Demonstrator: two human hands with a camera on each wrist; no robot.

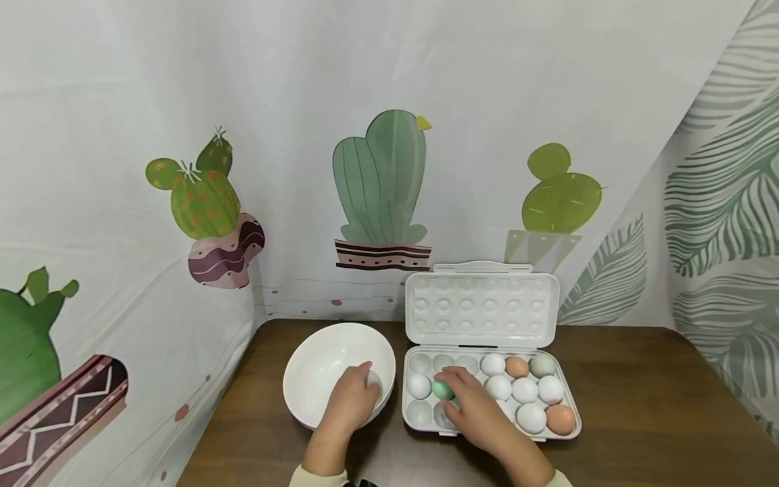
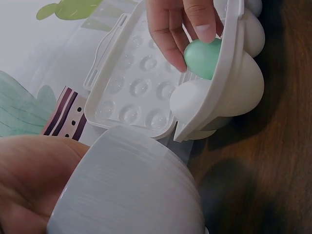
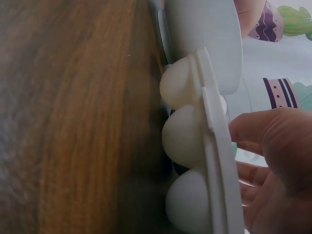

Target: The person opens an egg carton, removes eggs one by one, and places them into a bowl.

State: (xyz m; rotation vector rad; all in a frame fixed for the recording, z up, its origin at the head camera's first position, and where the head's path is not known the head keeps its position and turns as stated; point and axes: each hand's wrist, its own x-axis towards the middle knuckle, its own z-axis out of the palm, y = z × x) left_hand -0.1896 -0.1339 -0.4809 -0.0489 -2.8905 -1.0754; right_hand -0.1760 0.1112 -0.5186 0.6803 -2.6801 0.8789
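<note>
White plastic filled most of the right wrist view, where the egg tray (image 3: pixel 214 146) was seen edge-on from below and only the fingertips of the right hand (image 3: pixel 273 165) showed above its rim; the egg they touched was hidden there save for a sliver of green. The green egg (image 2: pixel 204 57) was shown plainly by the left wrist view, pinched between finger and thumb of the right hand (image 2: pixel 183 24) at the tray's near-left cups. From the head camera the green egg (image 1: pixel 442 389) was half covered by the right hand (image 1: pixel 471 406), and the cups beneath that hand could not be made out. White, tan and pale grey eggs (image 1: pixel 525 390) were seen in the right part of the tray (image 1: pixel 569 433), with the lid (image 1: pixel 481 301) stood open behind. The left hand (image 1: pixel 353 402) was laid over the near rim of the white bowl (image 1: pixel 322 365), fingers curled on the rim; in its own view only the palm (image 2: pixel 29 185) and the bowl's blurred outer wall (image 2: pixel 131 190) were visible. All stood on a brown wooden table (image 1: pixel 639 406)
</note>
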